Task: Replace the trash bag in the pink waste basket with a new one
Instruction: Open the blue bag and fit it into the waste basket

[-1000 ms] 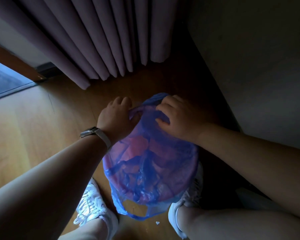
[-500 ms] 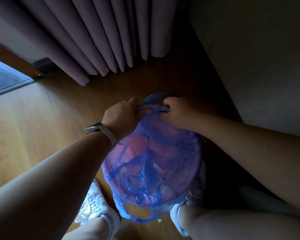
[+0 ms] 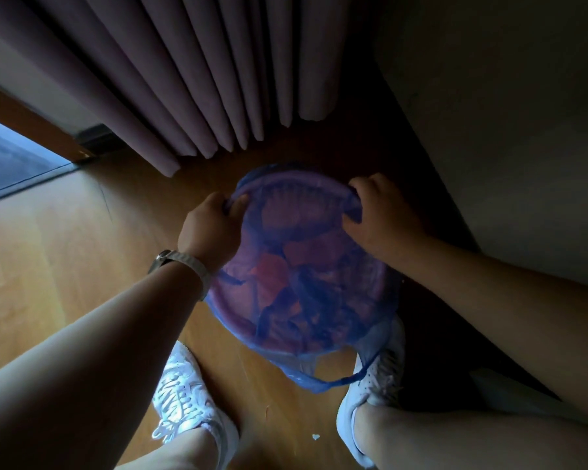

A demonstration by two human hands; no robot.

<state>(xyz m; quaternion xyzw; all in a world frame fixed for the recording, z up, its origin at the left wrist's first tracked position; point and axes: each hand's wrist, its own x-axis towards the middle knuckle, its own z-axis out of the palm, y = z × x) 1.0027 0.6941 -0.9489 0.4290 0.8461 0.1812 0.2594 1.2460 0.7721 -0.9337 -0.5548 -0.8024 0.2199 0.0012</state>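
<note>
Pink waste basket [image 3: 370, 283] stands on the wooden floor [image 3: 65, 249] between two white sneakers, draped in a blue trash bag [image 3: 302, 300]. Left hand [image 3: 211, 225] and right hand [image 3: 381, 218] each pinch the bag at the far rim.

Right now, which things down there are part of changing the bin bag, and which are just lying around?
Part of the job:
- blue bag, stretched over the basket
- pink basket, rim showing through the bag
- left hand and right hand, each gripping the bag at the rim

Just there:
- curtain
- watch
- white shoes
- scrap on the floor
</note>
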